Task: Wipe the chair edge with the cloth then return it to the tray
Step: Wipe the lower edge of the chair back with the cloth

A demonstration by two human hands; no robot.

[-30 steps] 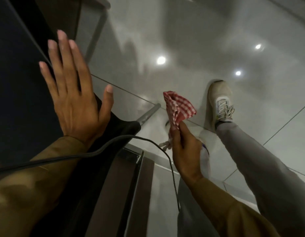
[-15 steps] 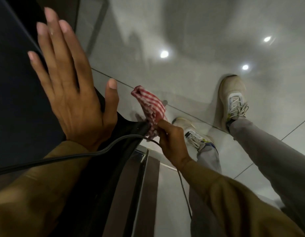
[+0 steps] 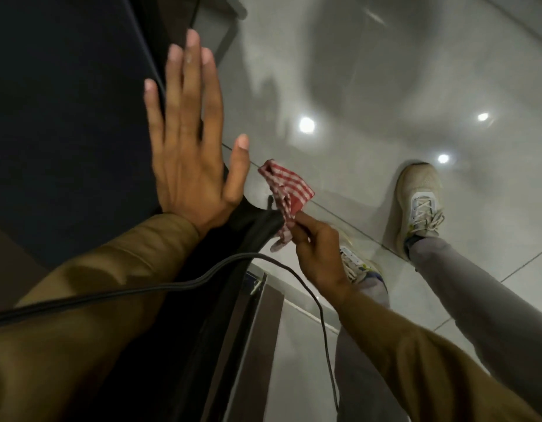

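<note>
My right hand [image 3: 319, 254] pinches a red-and-white checked cloth [image 3: 286, 193] by its lower end, so the cloth stands bunched above my fingers. It sits right beside the dark rounded corner of the chair [image 3: 257, 229]; contact is hard to judge. My left hand [image 3: 187, 156] is flat and spread, fingers apart, over the dark chair surface [image 3: 65, 117] near its edge, holding nothing. No tray is in view.
A black cable [image 3: 160, 289] runs across my left sleeve and hangs down by my right forearm. Glossy grey floor tiles [image 3: 385, 86] fill the right side, with my two light sneakers [image 3: 418, 205] and grey trouser legs on them. A metal chair frame [image 3: 257, 315] shows below.
The cloth, pressed at the chair corner half a second ago, now sits slightly right of it. My left hand stays flat on the chair; the view has shifted.
</note>
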